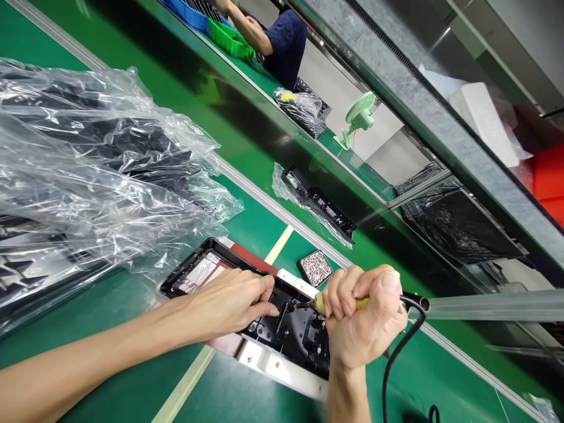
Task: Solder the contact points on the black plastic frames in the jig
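Observation:
A black plastic housing [299,335] with posts and ribs lies tilted across the bench in a white fixture [282,365]. My left hand [240,299] rests over its middle, fingers curled and thumb down inside; whether a small part is between them is hidden. My right hand [363,308] is closed round the yellow handle of a soldering iron [318,303], whose metal tip points left into the housing near my left thumb. A black cord [388,364] runs from the iron's back end. Just beyond the housing sits a small black tray of speckled grains [316,268].
Clear plastic bags of black parts [110,170] cover the left side. Another black part [319,200] lies on plastic film across the rail. Beyond are a green fan [359,114], a green basket [229,41] and a co-worker [286,44]. A metal beam [423,88] crosses upper right.

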The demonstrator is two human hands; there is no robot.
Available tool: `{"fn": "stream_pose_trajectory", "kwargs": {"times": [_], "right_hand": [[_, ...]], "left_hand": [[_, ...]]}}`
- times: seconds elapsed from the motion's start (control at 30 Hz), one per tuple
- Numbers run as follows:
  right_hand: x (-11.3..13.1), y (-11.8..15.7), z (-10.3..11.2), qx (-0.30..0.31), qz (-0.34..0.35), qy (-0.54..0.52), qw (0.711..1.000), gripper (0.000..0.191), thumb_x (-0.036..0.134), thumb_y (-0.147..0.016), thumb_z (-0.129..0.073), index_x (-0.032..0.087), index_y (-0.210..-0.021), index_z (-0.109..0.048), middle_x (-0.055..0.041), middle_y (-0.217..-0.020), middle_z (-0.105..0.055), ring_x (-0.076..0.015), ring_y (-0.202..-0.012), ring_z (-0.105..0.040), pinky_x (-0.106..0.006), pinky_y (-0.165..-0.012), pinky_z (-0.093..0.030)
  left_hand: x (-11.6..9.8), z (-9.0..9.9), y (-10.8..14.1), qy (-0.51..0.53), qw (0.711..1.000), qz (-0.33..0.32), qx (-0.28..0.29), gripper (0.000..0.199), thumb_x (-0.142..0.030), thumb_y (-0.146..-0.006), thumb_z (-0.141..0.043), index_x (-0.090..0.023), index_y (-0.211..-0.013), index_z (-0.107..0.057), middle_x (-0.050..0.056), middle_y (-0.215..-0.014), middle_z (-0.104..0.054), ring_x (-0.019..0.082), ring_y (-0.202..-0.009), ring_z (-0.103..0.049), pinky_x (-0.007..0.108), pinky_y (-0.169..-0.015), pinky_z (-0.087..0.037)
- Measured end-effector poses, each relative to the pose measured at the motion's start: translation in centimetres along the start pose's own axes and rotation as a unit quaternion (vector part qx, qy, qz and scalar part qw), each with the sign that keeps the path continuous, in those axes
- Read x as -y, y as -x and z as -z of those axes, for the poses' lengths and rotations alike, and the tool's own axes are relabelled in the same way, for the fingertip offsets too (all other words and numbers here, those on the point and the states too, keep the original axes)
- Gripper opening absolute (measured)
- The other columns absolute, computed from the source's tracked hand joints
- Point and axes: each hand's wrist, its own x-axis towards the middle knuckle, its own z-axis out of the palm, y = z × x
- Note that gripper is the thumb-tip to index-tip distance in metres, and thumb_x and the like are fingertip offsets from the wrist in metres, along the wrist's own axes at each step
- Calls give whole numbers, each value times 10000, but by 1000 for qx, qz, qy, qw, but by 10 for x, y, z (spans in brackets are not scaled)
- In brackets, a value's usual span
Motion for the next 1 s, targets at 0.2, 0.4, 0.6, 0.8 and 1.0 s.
{"fn": "stream_pose_trajectory", "kwargs": {"times": [0.2, 0.4, 0.6, 0.8, 1.0], "right_hand": [[0, 0, 0, 1, 1, 16, 1000, 443, 380, -1000, -595, 214, -630, -418, 87, -449, -321, -76, -357, -289, -193, -318, -291], [1, 0, 0, -1, -2, 15, 1000, 444, 365, -996, -599, 214, -623, -412, 87, -443, -322, -75, -354, -284, -192, -314, -290], [1, 1, -1, -1, -5, 15, 1000, 430, 357, -981, -600, 218, -624, -406, 88, -444, -321, -77, -355, -284, -193, -316, -292], [3, 3, -3, -2, -7, 21, 1000, 433, 330, -965, -604, 221, -607, -385, 90, -441, -310, -75, -358, -288, -190, -322, -285], [2, 3, -3, -10, -9, 21, 1000, 430, 315, -975, -593, 219, -607, -394, 88, -444, -325, -79, -354, -291, -196, -322, -287]], "left_hand": [[-3, 2, 0, -11, 1000, 8, 10, 314, -476, -997, -602, -235, -809, -531, -11, -708, -672, 209, -672, -605, 307, -601, -219], [-3, 3, 1, -9, 1000, 4, 7, 323, -479, -997, -602, -234, -803, -524, -19, -672, -646, 202, -643, -580, 309, -597, -216], [-4, 3, 0, -9, 1000, 3, 3, 317, -470, -992, -617, -230, -801, -537, -14, -657, -639, 204, -635, -593, 314, -590, -209], [-5, 4, 0, -18, 1000, 5, 5, 301, -465, -994, -613, -231, -815, -550, -9, -675, -652, 209, -651, -621, 311, -593, -201], [-5, 4, 1, -19, 1000, 7, 12, 305, -473, -999, -602, -234, -819, -542, -10, -703, -673, 214, -673, -622, 309, -599, -201]]}}
